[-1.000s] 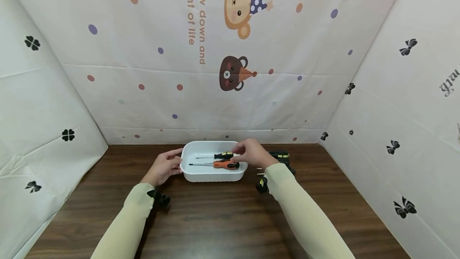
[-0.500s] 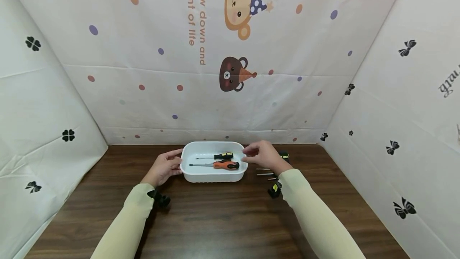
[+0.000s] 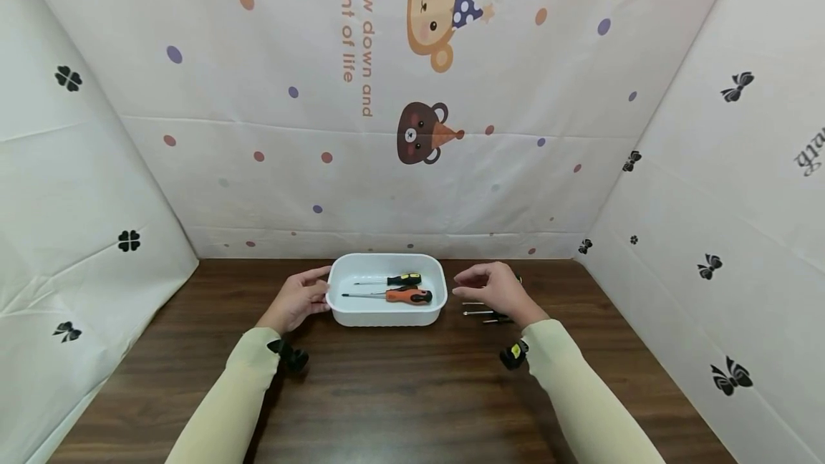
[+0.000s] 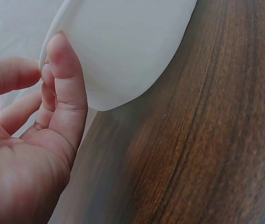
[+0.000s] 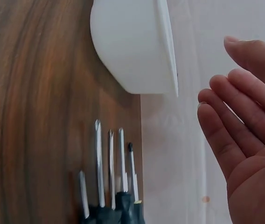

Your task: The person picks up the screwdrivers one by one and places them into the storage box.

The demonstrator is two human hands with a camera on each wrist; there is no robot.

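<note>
Left hand (image 3: 298, 301) touches a smooth, round-cornered white tub (image 3: 387, 319).

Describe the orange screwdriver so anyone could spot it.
On the brown table sits a white tub. Inside, toward the near side, lies the orange screwdriver, tip pointing left. Its orange-and-black handle sets it apart from the black-and-yellow screwdriver behind.

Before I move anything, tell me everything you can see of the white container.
The white container is a plain, oblong, open-topped tub with rounded corners and a lipped rim; it looks like plastic. It stands upright on the dark wooden table, long side toward the person. A black-handled screwdriver and an orange-handled screwdriver lie inside. The left hand touches its left end; the right hand is apart from it.
</note>
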